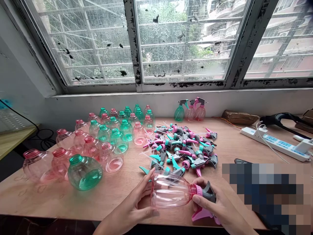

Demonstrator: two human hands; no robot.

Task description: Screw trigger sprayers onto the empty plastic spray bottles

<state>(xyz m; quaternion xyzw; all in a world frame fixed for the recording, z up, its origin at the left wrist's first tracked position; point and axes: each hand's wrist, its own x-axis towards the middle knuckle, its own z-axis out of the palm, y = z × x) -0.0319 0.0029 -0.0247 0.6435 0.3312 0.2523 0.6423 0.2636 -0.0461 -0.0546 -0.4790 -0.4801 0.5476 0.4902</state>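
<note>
A clear pink spray bottle [170,194] lies on its side in the air near the table's front edge, its base to the left. My left hand [133,204] is closed around the base end, thumb below and fingers behind. At the neck, my right hand [217,204] grips the pink collar of a grey-and-pink trigger sprayer head [207,192]. The head sits on the bottle's mouth; whether it is tight I cannot tell. A thin tube shows inside the bottle. Just behind is a pile of loose sprayer heads [182,147] in grey, pink and teal.
Open pink and green bottles stand in rows at the left, a green bottle [85,173] foremost. Several bottles with heads, including a green one [179,112], stand by the wall. A white power strip [276,143], a brown package [239,116] and a blurred patch occupy the right.
</note>
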